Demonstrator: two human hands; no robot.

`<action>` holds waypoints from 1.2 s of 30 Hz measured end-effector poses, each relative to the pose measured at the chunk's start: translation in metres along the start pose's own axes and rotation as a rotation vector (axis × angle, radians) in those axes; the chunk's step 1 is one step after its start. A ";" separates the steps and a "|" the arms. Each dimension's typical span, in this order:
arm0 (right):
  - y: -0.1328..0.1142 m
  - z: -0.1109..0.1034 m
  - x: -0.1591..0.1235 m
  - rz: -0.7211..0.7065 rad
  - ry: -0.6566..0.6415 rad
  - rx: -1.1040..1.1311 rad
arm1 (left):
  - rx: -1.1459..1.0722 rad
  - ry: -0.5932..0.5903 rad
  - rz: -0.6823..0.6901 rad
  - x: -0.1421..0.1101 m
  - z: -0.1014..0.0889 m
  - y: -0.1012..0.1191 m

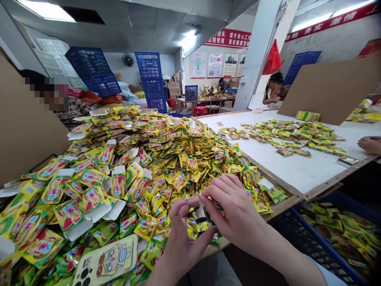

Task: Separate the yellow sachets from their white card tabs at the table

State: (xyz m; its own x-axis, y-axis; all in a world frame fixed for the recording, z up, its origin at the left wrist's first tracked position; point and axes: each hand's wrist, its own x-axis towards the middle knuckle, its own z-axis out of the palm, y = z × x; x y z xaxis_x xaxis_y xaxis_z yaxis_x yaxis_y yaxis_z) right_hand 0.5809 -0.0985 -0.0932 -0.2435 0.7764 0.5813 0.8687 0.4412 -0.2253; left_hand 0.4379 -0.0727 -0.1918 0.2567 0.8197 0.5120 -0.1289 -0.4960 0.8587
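Your right hand [238, 210] pinches a small packet with a white paper tab [201, 207] between its fingertips, though your fingers hide most of the packet. Your left hand [181, 234] curls just beside it, open only slightly; you cannot tell whether it grips too. A phone in a cream cartoon case [104, 258] lies on the huge heap of glossy yellow-green sachets [154, 171] before you, and most sachets sit there. To your right, a blue plastic crate [312, 246] holds a layer of flat sachets, partly cut off by the frame. A thinner spread [285, 135] lies on the white tabletop [300, 174]. A co-worker's hand [370, 145] is cut off at the right edge.
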 end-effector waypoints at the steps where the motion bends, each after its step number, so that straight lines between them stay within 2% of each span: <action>1: -0.001 0.001 0.000 0.009 -0.003 0.003 | 0.034 0.012 0.081 0.001 0.002 -0.001; 3: -0.002 0.001 0.002 0.027 -0.010 0.005 | 0.152 -0.020 0.230 0.003 0.004 -0.003; 5: -0.003 0.002 0.004 0.040 -0.015 -0.002 | 0.197 -0.045 0.277 0.006 0.005 -0.002; 13: -0.003 -0.001 0.006 0.054 -0.056 -0.049 | 0.338 -0.075 0.288 0.012 -0.001 0.003; 17: -0.004 -0.003 0.006 0.018 -0.059 -0.095 | 0.285 -0.045 0.192 0.010 -0.003 0.006; 20: 0.007 -0.001 0.001 0.011 -0.037 -0.070 | 0.206 -0.010 0.095 0.009 -0.006 0.007; 23: 0.035 0.011 -0.015 0.147 0.036 0.006 | 0.070 0.023 -0.054 0.010 -0.010 0.009; 24: 0.047 0.018 -0.022 0.198 0.021 0.027 | 0.013 0.048 -0.119 0.010 -0.011 0.009; 26: 0.067 0.034 -0.037 0.246 -0.137 0.029 | -0.098 0.094 -0.241 0.010 -0.015 0.008; 29: 0.085 0.058 -0.053 0.216 -0.429 -0.021 | -0.221 0.101 -0.351 0.009 -0.021 0.007; 32: 0.090 0.071 -0.055 0.204 -0.518 -0.031 | -0.296 0.087 -0.410 0.009 -0.026 0.009; 36: 0.091 0.070 -0.052 0.172 -0.597 0.011 | -0.389 0.066 -0.484 0.008 -0.035 0.011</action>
State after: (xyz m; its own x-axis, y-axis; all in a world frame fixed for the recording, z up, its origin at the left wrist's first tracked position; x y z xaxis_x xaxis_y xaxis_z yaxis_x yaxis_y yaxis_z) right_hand 0.6426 -0.0672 -0.1987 -0.3022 0.9532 -0.0007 0.9133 0.2894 -0.2867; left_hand 0.4054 -0.0616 -0.1780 0.3149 0.9477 0.0528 -0.3559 0.0663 0.9322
